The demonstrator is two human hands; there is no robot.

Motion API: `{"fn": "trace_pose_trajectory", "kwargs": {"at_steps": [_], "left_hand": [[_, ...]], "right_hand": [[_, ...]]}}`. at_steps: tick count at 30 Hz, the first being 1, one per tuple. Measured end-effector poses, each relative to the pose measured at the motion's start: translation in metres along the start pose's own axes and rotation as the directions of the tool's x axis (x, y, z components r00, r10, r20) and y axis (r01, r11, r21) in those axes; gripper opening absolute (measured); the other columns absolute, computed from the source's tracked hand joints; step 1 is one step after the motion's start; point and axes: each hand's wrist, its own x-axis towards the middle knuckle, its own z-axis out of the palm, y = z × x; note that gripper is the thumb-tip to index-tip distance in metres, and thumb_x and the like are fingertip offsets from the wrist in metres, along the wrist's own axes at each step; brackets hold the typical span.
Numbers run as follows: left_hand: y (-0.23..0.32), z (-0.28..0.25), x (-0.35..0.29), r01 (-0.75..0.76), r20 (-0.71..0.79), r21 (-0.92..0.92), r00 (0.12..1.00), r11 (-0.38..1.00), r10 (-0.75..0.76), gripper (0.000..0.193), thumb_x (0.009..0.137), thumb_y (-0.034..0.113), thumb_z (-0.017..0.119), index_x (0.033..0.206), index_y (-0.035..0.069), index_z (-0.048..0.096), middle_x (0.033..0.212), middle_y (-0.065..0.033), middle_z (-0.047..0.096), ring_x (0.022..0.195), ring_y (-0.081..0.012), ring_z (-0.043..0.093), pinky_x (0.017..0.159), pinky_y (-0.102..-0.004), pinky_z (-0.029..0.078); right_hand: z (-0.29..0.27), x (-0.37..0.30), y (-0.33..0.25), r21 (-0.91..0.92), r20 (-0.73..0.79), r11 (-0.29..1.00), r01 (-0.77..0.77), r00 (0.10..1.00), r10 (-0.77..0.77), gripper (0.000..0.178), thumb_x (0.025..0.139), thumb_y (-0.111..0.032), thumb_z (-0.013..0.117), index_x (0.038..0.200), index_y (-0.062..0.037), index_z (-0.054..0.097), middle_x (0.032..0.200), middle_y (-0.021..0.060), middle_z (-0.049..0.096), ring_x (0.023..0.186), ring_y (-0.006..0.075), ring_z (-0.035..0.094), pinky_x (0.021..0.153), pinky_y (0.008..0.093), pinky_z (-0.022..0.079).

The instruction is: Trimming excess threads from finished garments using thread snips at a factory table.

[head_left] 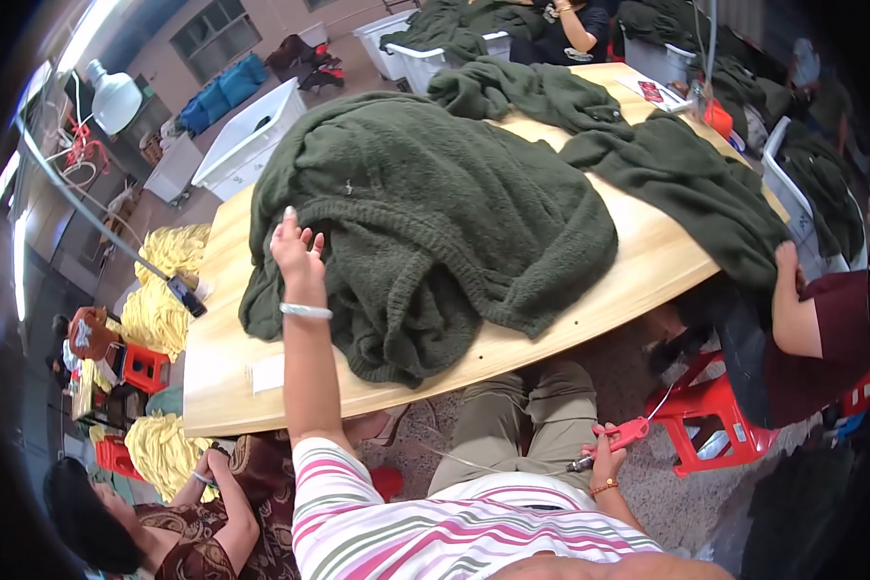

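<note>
Now, your right hand [604,458] is clasping a pinkish-red handheld tool [634,430] with a thin metal rod, its fingers wrapping around the handle beside your lap, while the rod is pointing up toward the right, near a red plastic stool [691,411]. Past the near table edge, your left hand [298,253] is hovering before the left part of a large dark green knitted garment [435,184], fingers standing apart and loosely curling; I cannot tell whether they are touching the knit. That garment is lying heaped across the left and middle of a pale wooden tabletop [220,353]. To its right, a co-worker's hand [789,266] is resting by the end of another dark green knitted piece [696,184]. Yellow fabric bundles [155,314] are lying beyond the table's left side, and farther off a white rectangular plastic bin [246,145] is standing near bulging blue sacks [224,94].
</note>
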Motion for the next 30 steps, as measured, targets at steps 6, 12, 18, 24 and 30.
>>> {"fn": "trace_pose_trajectory", "kwargs": {"at_steps": [6,12,18,24,30], "left_hand": [[-0.003,-0.057,0.087,0.298,0.182,-0.298,0.950,0.907,-0.252,0.051,0.081,0.024,0.069,0.119,0.003,0.042,0.104,-0.0140,0.052,0.092,-0.0274,0.056,0.070,-0.0400,0.053],[-0.012,-0.014,0.104,-0.209,-0.056,0.746,0.927,0.632,0.372,0.093,0.064,0.024,0.081,0.139,0.012,0.028,0.132,-0.0245,0.038,0.125,-0.0400,0.035,0.097,-0.0602,0.031],[0.006,0.026,0.105,-0.347,0.339,0.935,0.821,-0.070,0.459,0.059,0.074,0.043,0.067,0.125,0.017,0.051,0.130,-0.0141,0.045,0.124,-0.0358,0.035,0.092,-0.0538,0.037],[0.067,-0.018,0.229,-0.230,0.041,0.857,0.923,0.461,0.383,0.032,0.082,0.024,0.054,0.091,-0.005,0.063,0.086,-0.0236,0.065,0.077,-0.0359,0.065,0.066,-0.0437,0.053],[0.155,0.091,0.210,-0.735,0.118,0.361,0.647,0.574,0.753,0.023,0.087,0.016,0.058,0.096,-0.005,0.064,0.088,-0.0084,0.065,0.080,-0.0171,0.061,0.068,-0.0283,0.050]], "right_hand": [[0.005,0.013,0.003,0.031,-0.021,0.999,0.039,0.999,-0.038,0.028,0.087,-0.011,0.059,0.112,-0.0048,0.050,0.092,0.0081,0.065,0.049,0.0174,0.059,0.041,0.0260,0.048],[0.008,0.007,-0.007,-0.087,-0.073,0.996,0.011,0.997,-0.017,0.030,0.089,-0.008,0.051,0.118,-0.0005,0.047,0.100,0.0122,0.063,0.052,0.0179,0.060,0.045,0.0266,0.051],[0.012,0.010,0.001,-0.063,-0.129,0.997,0.036,0.991,-0.044,0.030,0.089,-0.006,0.049,0.119,-0.0003,0.046,0.097,0.0122,0.063,0.049,0.0178,0.059,0.044,0.0275,0.050],[0.026,0.018,0.010,-0.094,-0.114,0.993,0.067,0.991,-0.077,0.029,0.088,-0.011,0.056,0.114,-0.0023,0.048,0.092,0.0106,0.064,0.046,0.0178,0.058,0.041,0.0274,0.049],[0.042,0.014,-0.008,-0.130,-0.157,0.990,0.062,0.984,-0.083,0.030,0.088,-0.016,0.058,0.113,-0.0002,0.051,0.090,0.0086,0.065,0.049,0.0172,0.060,0.043,0.0263,0.051]]}}
